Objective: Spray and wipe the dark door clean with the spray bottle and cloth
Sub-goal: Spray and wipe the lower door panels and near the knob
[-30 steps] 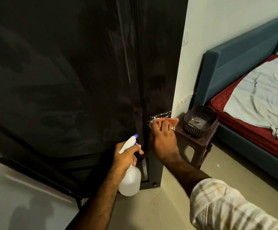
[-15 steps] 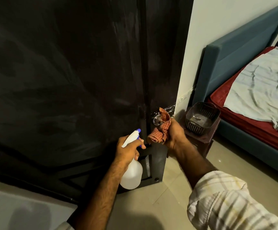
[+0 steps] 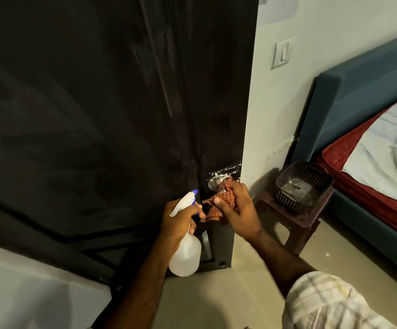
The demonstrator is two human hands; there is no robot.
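Right hand now bunches cloth around knob, no longer flat on door; left hand grips bottle: knob being wiped, droplets remain lower centre

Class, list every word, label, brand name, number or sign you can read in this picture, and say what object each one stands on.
None can be read.
Spray bottle: plain translucent body, no label showing.
Wall switch plate: no marking visible.
Dark door: only streaks and droplets, no text.
Checked cloth and basket: pattern and ribs only, no writing.
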